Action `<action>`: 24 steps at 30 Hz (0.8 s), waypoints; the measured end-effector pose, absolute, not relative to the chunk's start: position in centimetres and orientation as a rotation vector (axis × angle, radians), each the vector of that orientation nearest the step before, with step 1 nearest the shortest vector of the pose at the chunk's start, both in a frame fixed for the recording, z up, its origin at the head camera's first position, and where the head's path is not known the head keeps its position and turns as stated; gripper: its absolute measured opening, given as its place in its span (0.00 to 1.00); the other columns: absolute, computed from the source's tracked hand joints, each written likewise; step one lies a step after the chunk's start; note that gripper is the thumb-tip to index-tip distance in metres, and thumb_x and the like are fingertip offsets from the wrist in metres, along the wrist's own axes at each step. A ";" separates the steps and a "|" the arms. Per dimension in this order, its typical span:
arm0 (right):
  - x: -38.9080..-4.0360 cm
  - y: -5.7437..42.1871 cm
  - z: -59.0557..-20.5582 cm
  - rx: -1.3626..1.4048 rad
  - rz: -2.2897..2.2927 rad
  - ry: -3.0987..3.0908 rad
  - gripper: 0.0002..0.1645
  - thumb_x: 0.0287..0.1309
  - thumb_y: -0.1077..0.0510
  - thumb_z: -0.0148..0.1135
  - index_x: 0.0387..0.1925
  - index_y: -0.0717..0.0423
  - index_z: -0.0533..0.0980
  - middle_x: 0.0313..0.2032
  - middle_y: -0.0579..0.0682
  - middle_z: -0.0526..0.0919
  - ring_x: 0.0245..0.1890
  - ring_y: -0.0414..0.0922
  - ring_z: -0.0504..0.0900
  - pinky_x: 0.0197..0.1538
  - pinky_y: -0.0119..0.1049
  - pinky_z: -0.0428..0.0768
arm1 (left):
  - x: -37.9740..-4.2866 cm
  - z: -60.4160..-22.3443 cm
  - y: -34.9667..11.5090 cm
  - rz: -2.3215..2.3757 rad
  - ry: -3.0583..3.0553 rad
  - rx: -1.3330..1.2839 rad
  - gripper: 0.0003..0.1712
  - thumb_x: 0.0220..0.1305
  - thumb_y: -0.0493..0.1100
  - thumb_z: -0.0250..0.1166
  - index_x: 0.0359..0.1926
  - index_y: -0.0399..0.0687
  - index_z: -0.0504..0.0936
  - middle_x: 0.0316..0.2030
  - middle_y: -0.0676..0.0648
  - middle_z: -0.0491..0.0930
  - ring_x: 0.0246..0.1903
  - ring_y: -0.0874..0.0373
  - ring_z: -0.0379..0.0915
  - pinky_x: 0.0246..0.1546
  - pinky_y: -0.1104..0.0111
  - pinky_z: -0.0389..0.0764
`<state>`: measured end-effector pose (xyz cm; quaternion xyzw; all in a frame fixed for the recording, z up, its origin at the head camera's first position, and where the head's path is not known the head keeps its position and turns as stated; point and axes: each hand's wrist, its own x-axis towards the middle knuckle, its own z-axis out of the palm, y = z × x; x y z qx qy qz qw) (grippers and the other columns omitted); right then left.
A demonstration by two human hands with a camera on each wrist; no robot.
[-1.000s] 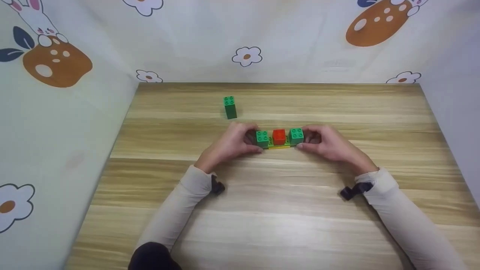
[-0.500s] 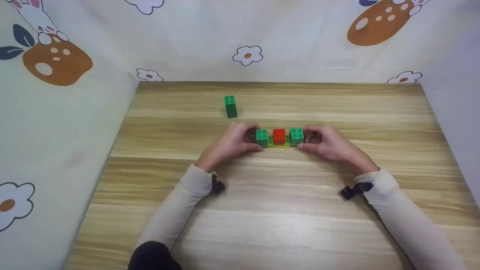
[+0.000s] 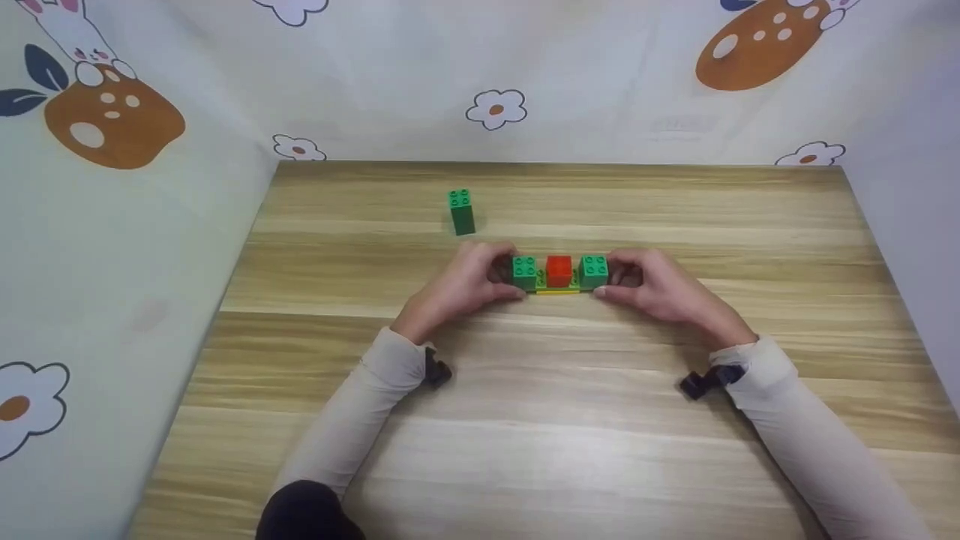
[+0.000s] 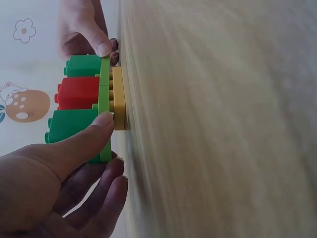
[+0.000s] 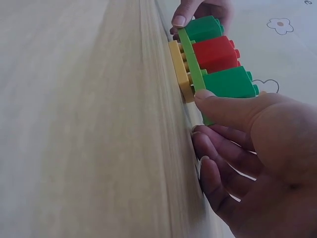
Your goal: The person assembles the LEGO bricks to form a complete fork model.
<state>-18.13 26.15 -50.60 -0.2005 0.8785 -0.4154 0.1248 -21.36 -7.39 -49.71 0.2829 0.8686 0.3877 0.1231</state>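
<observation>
Several toy building bricks form one row near the middle of the table. A red brick (image 3: pixel 559 271) stands between a left green brick (image 3: pixel 524 271) and a right green brick (image 3: pixel 593 271), all on a light green plate layer (image 4: pixel 103 99). Below that layer lies a yellow plate (image 4: pixel 119 101), its studs showing in a narrow gap in both wrist views. My left hand (image 3: pixel 472 277) pinches the left end of the light green layer, thumb on the near edge. At the opposite end, my right hand (image 3: pixel 656 285) pinches the same layer likewise, its other fingers curled low over the table.
A tall green brick stack (image 3: pixel 462 214) stands upright on the wooden table (image 3: pixel 525 420), behind my left hand. Patterned cloth walls (image 3: pixel 375 82) rise along the back and both sides. A dark rounded object (image 3: pixel 307 514) shows at the lower left.
The left end of the brick row has shifted slightly away from me, so the row lies straighter. Both hands keep their pinch at the ends.
</observation>
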 end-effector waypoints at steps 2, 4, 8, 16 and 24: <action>-18.1 26.1 -50.6 -0.584 -1.207 2.563 0.14 0.65 0.57 0.78 0.50 0.53 0.86 0.37 0.51 0.88 0.36 0.47 0.83 0.39 0.31 0.83 | -21.3 -49.6 -7.4 1.125 2.531 0.816 0.21 0.60 0.44 0.84 0.52 0.46 0.87 0.41 0.50 0.89 0.38 0.59 0.82 0.42 0.66 0.86; -18.1 26.1 -50.5 -0.585 -1.205 2.568 0.14 0.65 0.57 0.78 0.50 0.53 0.87 0.37 0.50 0.88 0.36 0.47 0.83 0.38 0.31 0.83 | -21.3 -49.6 -7.4 1.122 2.533 0.811 0.22 0.59 0.44 0.84 0.51 0.46 0.87 0.40 0.50 0.89 0.37 0.60 0.81 0.41 0.67 0.86; -18.3 26.1 -50.6 -0.616 -1.190 2.592 0.14 0.66 0.57 0.77 0.51 0.52 0.87 0.37 0.50 0.88 0.36 0.47 0.83 0.38 0.31 0.83 | -21.3 -49.5 -7.3 1.117 2.561 0.839 0.20 0.57 0.44 0.85 0.47 0.45 0.86 0.37 0.48 0.88 0.36 0.57 0.80 0.37 0.68 0.81; -18.4 26.2 -50.9 -0.640 -1.150 2.623 0.15 0.66 0.57 0.77 0.53 0.52 0.87 0.38 0.50 0.88 0.37 0.46 0.83 0.39 0.32 0.84 | -21.1 -49.6 -7.0 1.055 2.606 0.898 0.20 0.55 0.45 0.87 0.41 0.45 0.84 0.36 0.44 0.88 0.35 0.54 0.79 0.36 0.67 0.79; -18.3 26.1 -50.8 -0.627 -1.161 2.606 0.15 0.65 0.58 0.78 0.51 0.53 0.87 0.38 0.49 0.88 0.36 0.46 0.83 0.39 0.32 0.84 | -21.1 -49.8 -7.2 1.075 2.603 0.871 0.20 0.58 0.45 0.85 0.46 0.45 0.86 0.37 0.46 0.88 0.36 0.54 0.79 0.36 0.67 0.79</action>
